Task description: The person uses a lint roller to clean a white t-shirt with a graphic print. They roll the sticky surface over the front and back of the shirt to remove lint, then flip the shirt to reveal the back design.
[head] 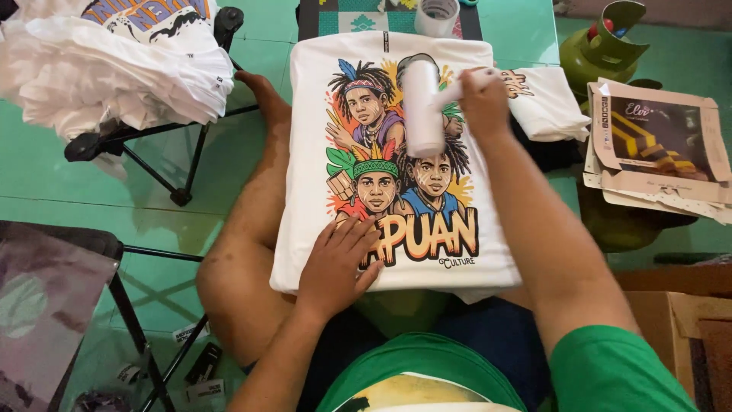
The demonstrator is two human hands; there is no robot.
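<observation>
Pressing flat on the lower edge of a white printed t-shirt (396, 152) at the centre of the frame, the left hand (335, 263) lies open with fingers spread over the bottom of the colourful print. The shirt rests across the person's lap and outstretched leg (244, 229), above a green floor (221, 175). The right hand (482, 99) is clenched around the handle of a white lint roller (422, 111), whose cylinder lies on the upper part of the print. At the upper left a folding stool (152, 137) carries a heap of white shirts (107, 61). Just right of the roller lies another folded white shirt (545, 103). At the upper right stands a green gas cylinder (602, 46), and below it a stack of flattened cardboard packaging (656, 145). A roll of tape (437, 15) sits at the top centre; what it holds cannot be told.
</observation>
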